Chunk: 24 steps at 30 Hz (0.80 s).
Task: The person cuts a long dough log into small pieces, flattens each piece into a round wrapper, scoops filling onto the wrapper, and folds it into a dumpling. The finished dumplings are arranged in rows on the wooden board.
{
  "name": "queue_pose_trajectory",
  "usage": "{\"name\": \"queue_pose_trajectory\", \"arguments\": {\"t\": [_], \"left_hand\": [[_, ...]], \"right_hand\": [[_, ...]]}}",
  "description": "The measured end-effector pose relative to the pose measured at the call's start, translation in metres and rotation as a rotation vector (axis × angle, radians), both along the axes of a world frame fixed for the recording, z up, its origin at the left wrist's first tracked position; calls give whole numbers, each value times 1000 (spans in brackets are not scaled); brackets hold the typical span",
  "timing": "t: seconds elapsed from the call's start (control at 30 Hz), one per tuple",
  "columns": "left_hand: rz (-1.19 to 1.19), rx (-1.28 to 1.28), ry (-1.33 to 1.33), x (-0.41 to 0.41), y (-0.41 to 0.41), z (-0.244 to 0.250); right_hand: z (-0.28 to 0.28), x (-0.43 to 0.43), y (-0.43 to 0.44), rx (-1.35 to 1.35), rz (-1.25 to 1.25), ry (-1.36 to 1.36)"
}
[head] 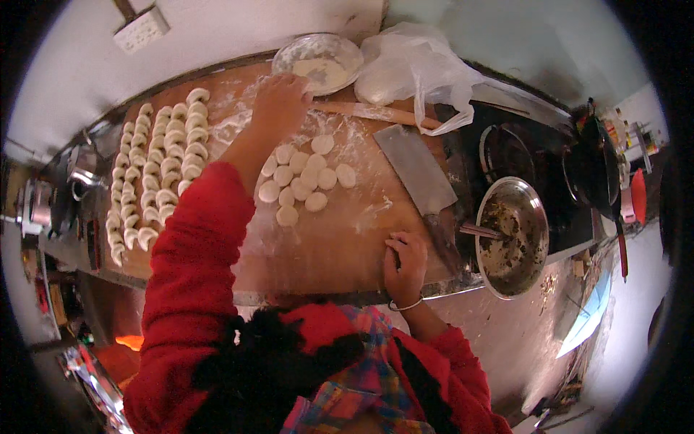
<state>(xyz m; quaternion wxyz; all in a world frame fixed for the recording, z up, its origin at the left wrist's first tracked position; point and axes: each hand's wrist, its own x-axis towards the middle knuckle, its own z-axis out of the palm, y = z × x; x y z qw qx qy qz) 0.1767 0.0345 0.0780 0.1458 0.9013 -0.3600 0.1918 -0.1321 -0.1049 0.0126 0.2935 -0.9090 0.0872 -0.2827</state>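
Note:
My left hand reaches to the back of the floured wooden board, beside the rim of a bowl of flour; its fingers are too blurred to tell whether they hold anything. Low on the board's right part rests my right hand, fingers curled, with no held object visible. Small flattened dough pieces lie grouped in the middle. Rows of crescent dumplings cover the left part. A cleaver lies at the right, and a wooden rolling pin lies behind, partly under a plastic bag.
A white plastic bag sits at the back right. Right of the board, a steel bowl with filling remnants and chopsticks stands at the counter edge by a black stove. Metal pots stand far left.

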Motion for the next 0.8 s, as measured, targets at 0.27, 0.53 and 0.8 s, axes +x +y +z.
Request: {"name": "queue_pose_trajectory", "arguments": {"t": [0.27, 0.53, 0.8], "left_hand": [[48, 201, 448, 106, -67, -52], [-160, 155, 662, 102, -88, -41], [-129, -251, 1232, 82, -31, 6]], "right_hand": [[6, -1, 4, -26, -69, 130], [1, -7, 7, -11, -147, 169], [5, 1, 3, -18, -81, 44]]}}
